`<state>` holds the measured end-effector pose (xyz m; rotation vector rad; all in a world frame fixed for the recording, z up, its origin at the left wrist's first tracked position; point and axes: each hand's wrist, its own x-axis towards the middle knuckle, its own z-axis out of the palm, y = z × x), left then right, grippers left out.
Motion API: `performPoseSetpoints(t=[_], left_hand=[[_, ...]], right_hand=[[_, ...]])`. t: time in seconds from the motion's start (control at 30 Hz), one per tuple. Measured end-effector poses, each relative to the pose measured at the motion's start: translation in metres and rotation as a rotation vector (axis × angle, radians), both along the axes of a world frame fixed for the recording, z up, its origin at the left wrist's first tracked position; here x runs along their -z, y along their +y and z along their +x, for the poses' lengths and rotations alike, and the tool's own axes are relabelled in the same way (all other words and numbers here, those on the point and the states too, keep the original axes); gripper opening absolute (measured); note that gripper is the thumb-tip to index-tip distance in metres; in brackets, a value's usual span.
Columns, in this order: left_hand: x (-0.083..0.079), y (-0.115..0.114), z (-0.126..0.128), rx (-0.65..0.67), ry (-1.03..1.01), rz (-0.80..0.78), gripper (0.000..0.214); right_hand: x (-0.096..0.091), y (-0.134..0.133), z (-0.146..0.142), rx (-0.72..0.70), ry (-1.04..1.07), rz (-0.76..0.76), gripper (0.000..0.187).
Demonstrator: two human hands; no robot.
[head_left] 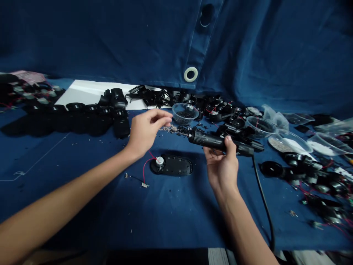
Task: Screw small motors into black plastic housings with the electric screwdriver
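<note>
My right hand (222, 162) grips a black corded electric screwdriver (212, 140), held level with its tip pointing left toward a small heap of loose screws (170, 129). My left hand (146, 129) hovers just left of that heap, fingers curled with the tips pinched together; what they hold, if anything, is too small to make out. Below the two hands a black oval plastic plate (172, 165) lies on the blue cloth, with a small round motor (159, 161) on its left end and red wires trailing to a tiny connector (144, 184).
A clear plastic bowl of dark small parts (184, 113) stands behind the screws. Rows of black housings (82, 117) lie at left, more black parts and clear bowls (286, 141) at right. The screwdriver's cable (264, 206) runs down to the table's front edge. A blue tarp with a grommet (191, 74) hangs behind.
</note>
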<state>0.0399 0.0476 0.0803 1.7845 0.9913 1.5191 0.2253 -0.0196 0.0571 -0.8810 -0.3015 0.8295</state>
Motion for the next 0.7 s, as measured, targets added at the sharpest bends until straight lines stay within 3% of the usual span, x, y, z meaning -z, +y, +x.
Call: performPoseSetpoints(t=[0.1, 0.2, 0.7], left_hand=[[0.013, -0.029, -0.004, -0.012, -0.079, -0.1, 0.008], [0.023, -0.042, -0.006, -0.017, -0.149, -0.151, 0.006], [0.034, -0.042, -0.007, 0.066, -0.193, -0.208, 0.002]], right_hand=[[0.003, -0.002, -0.006, -0.035, 0.007, -0.009, 0.026], [0.008, -0.003, -0.01, -0.056, -0.003, -0.017, 0.027], [0.014, -0.004, -0.017, -0.084, -0.054, -0.034, 0.025]])
